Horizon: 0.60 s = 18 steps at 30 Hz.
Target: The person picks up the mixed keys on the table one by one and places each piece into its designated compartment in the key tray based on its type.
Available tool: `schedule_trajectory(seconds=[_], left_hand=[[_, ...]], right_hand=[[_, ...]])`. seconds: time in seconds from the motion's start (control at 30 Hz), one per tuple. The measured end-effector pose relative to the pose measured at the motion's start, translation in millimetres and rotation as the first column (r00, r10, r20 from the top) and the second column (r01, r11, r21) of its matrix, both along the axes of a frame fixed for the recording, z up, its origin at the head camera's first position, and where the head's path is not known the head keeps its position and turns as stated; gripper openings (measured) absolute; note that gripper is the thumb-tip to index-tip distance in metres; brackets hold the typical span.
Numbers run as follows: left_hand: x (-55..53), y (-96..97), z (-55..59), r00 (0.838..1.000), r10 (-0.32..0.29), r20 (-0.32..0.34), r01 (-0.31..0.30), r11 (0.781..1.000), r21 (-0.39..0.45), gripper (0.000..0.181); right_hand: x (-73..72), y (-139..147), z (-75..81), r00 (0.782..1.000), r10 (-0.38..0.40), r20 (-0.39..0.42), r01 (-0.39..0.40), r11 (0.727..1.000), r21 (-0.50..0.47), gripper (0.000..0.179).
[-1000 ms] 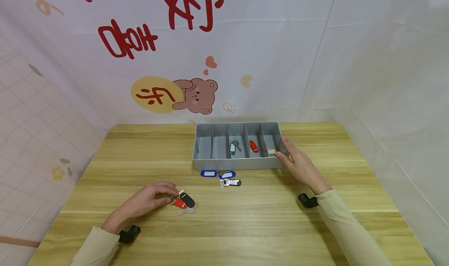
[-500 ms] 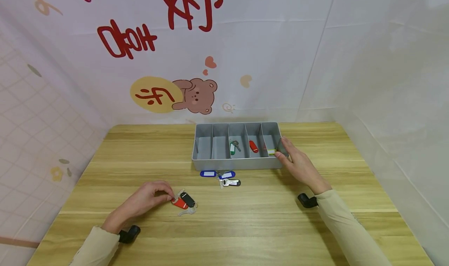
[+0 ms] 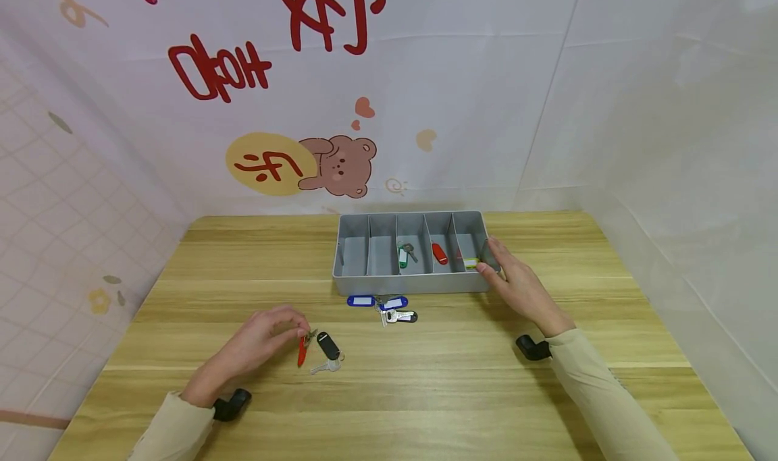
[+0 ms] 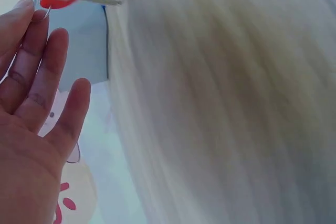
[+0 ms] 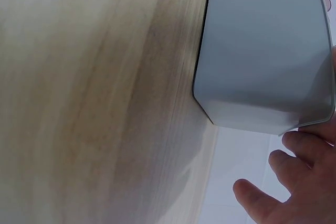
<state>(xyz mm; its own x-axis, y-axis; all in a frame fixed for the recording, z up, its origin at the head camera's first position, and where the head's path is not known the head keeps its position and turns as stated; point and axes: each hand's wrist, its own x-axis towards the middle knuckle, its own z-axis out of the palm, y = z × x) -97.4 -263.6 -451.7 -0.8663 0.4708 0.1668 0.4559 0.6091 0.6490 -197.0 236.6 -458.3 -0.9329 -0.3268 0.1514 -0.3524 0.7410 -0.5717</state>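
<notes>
Left hand (image 3: 264, 339) pinches the thin metal ring (image 4: 49, 12) of a flat red plastic key tag (image 3: 302, 353), left of the black oval plastic tag (image 3: 328, 345), likely for easy lifting. Right hand (image 3: 519, 285), fingers spread, touches the grey rectangular plastic tray's (image 3: 401, 284) right end, probably steadying it.

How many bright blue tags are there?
2: a blue tag and another tag to its right, both on the table in front of the gray tray, whose wall could hide more.

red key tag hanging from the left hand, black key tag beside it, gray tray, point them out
red key tag (image 3: 302, 354): head view, its red body
black key tag (image 3: 328, 347): head view, its middle
gray tray (image 3: 413, 285): head view, front wall
</notes>
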Motion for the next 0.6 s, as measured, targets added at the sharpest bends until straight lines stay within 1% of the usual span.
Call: schedule_trajectory(seconds=[0.1,0.27,0.33,0.4,0.53,0.6], left_hand=[[-0.4,6.2,2.9,0.999,-0.002,-0.048,0.003,1.000,0.025,0.014],[-2.0,14.1,5.3,0.993,-0.028,-0.114,0.036,0.997,0.066,0.016],[-2.6,17.6,7.0,0.993,-0.028,-0.118,0.038,0.996,0.078,0.016],[-2.9,21.7,9.4,0.994,-0.022,-0.104,0.031,0.996,0.085,0.012],[-2.9,31.7,16.2,0.996,0.008,-0.084,0.000,0.995,0.101,0.008],[-3.3,37.5,19.7,0.995,0.027,-0.094,-0.016,0.994,0.109,0.010]], right_hand=[[-0.2,0,-0.1,1.000,0.002,-0.004,-0.002,1.000,0.001,0.073],[-0.3,0,-1.3,1.000,0.000,0.003,0.000,1.000,-0.002,0.074],[-0.4,0,-1.6,1.000,-0.001,0.004,0.001,1.000,-0.002,0.074],[-0.3,1,-1.4,1.000,-0.002,0.002,0.002,1.000,0.000,0.074],[-0.2,1,-0.8,1.000,0.000,-0.001,0.000,1.000,0.001,0.074],[-0.4,1,-1.0,1.000,0.000,-0.006,0.000,1.000,0.000,0.074]])
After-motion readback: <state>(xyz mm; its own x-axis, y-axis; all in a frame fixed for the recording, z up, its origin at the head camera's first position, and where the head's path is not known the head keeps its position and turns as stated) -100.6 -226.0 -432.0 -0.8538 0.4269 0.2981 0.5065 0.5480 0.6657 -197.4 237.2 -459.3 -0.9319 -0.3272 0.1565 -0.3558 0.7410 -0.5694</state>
